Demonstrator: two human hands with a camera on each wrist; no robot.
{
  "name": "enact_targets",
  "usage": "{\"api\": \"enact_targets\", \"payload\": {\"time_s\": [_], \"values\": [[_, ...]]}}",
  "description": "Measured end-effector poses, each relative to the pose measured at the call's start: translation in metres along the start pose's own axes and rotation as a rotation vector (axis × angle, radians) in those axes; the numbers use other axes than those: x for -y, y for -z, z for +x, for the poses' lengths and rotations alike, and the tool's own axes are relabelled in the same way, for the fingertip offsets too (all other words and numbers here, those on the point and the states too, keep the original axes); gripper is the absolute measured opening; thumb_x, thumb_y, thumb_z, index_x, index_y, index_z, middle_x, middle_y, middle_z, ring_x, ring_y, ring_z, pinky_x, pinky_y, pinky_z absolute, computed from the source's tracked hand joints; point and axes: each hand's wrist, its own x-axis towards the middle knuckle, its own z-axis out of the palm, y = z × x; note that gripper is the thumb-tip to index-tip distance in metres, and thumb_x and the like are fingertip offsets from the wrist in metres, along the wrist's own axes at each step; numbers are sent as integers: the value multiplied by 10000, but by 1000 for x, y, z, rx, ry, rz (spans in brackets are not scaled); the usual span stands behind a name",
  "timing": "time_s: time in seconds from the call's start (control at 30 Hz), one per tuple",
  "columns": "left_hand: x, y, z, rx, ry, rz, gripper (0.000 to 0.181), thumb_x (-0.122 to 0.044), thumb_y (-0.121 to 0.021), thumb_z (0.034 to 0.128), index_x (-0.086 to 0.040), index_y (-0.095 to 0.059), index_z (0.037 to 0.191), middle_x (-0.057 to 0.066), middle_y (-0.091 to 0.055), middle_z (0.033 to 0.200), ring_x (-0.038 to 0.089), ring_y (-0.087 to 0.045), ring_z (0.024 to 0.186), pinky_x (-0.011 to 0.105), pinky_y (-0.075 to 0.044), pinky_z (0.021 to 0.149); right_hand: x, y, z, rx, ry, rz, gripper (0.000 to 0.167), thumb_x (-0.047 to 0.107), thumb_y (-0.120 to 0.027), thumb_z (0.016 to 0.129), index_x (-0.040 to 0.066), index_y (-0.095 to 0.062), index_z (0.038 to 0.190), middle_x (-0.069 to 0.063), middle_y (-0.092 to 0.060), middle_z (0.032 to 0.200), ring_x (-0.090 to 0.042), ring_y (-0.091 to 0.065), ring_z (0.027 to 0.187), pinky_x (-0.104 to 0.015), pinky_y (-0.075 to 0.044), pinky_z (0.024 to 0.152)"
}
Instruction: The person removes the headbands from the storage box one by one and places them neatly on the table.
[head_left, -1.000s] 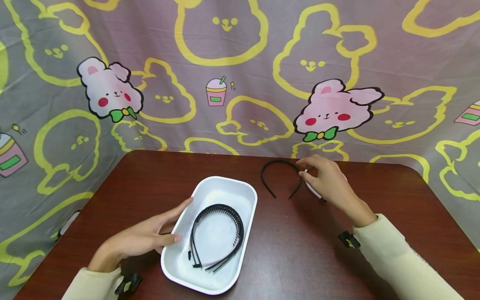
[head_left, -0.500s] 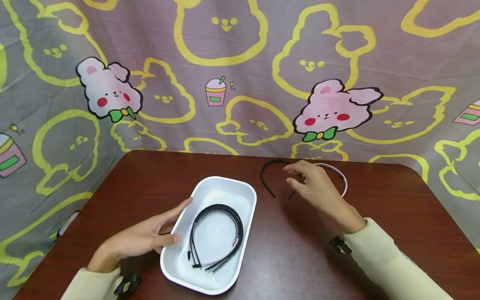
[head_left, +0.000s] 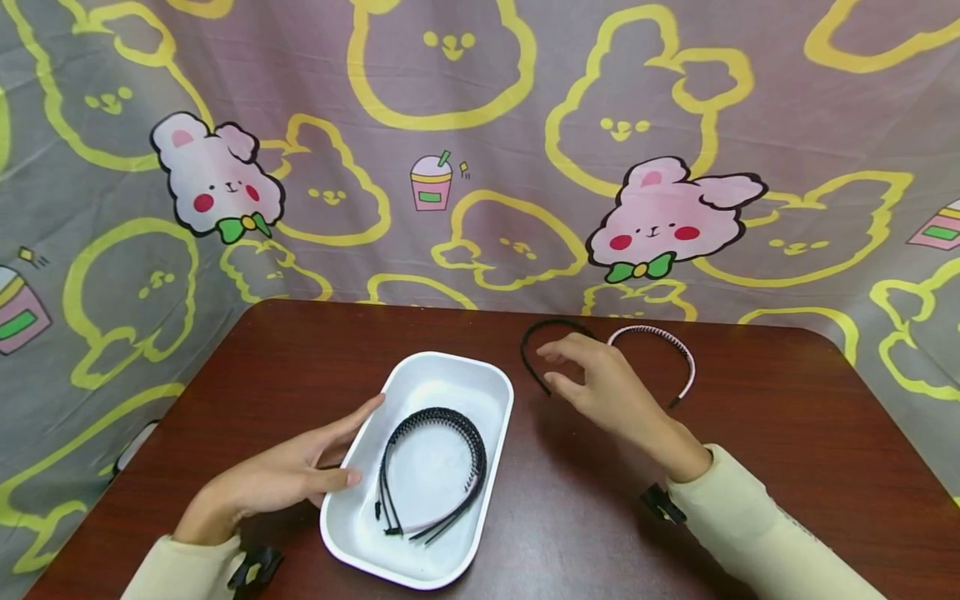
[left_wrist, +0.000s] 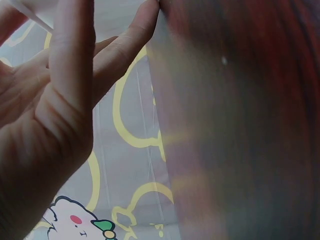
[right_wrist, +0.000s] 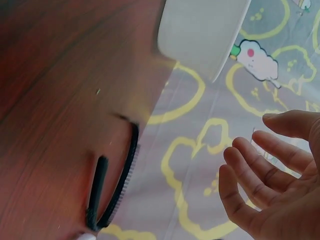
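Observation:
In the head view a white tray (head_left: 420, 379) holds a stack of mostly black toothed headbands (head_left: 474, 442), with a pale one partly showing among them. My left hand (head_left: 281, 479) holds the tray by its left side, thumb over the rim and index finger along the outer wall. Above the table hovers my right hand (head_left: 607, 387), fingers loosely bent and nothing in them; the right wrist view confirms the bare palm. It partly covers a black headband (head_left: 529, 354). Just to the right lies a pink-and-black toothed headband (head_left: 682, 352).
The dark reddish-brown table (head_left: 570, 533) meets a patterned curtain (head_left: 480, 150) along its back edge. Both sides are curtained too. The two loose headbands lie close to that back edge, beyond and to the right of the tray.
My right hand has moved left and toward me, off the pink-and-black headband, which now shows almost whole, and over the black one. The left hand and tray have stayed put.

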Motion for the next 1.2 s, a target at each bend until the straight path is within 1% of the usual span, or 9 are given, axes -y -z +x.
{"api": "enact_targets", "payload": {"time_s": [0.17,0.37,0.47,0.53,0.63,0.73,0.9,1.1,1.2], "values": [[1,0,1,-12,20,-2,903,-177,-654,1036,-412,-71,1683,84,70,1769,429,-378,1478,457,-597,880,9,-7,2,6,35,21,270,-42,-796,863,17,-750,1123,-84,-754,1022,-283,-726,945,-439,-584,825],[2,1,2,0,-7,-16,906,-166,-648,1038,-390,-58,1688,110,64,1767,411,-411,1449,448,-598,852,19,-14,3,50,16,44,275,-15,-789,882,42,-750,1149,-58,-727,1000,-196,-657,896,-326,-531,765],[2,1,1,5,-19,-16,907,-158,-645,1039,-383,-54,1689,114,62,1766,404,-417,1441,441,-599,841,24,-18,3,64,12,74,271,-15,-785,882,39,-750,1146,-60,-717,980,-187,-627,872,-337,-523,743],[2,1,1,6,-22,-15,907,-154,-643,1039,-379,-52,1689,117,62,1766,401,-422,1436,440,-600,840,27,-21,3,74,11,99,269,-15,-780,881,39,-752,1143,-69,-718,978,-192,-641,880,-355,-539,760],[1,0,0,-2,-8,-9,908,-155,-647,1037,-388,-59,1688,109,60,1766,394,-433,1428,443,-601,846,31,-25,3,87,19,127,266,-19,-770,884,26,-747,1146,-81,-722,995,-207,-684,901,-357,-566,781],[1,0,0,-6,-2,-10,909,-153,-649,1036,-389,-60,1688,114,65,1765,399,-434,1430,451,-601,855,36,-29,4,101,29,146,281,-25,-772,883,18,-743,1159,-83,-723,1007,-206,-691,867,-358,-585,769],[1,0,1,-6,-3,-10,912,-153,-650,1034,-388,-58,1688,114,63,1765,396,-441,1426,453,-601,856,42,-37,5,116,73,140,287,-21,-794,873,19,-737,1151,-76,-716,992,-194,-648,795,-316,-567,724],[0,0,0,-10,6,9,909,-168,-656,1034,-397,-67,1687,95,47,1764,363,-469,1394,439,-603,838,46,-46,8,159,111,123,307,-28,-781,878,29,-721,1173,-97,-707,1009,-242,-668,864,-277,-569,704],[0,0,-1,-11,5,15,908,-170,-655,1034,-391,-65,1688,105,53,1763,361,-488,1373,445,-606,823,49,-50,10,172,132,106,321,-20,-786,870,40,-720,1178,-82,-708,1025,-238,-668,895,-271,-565,736]]}}
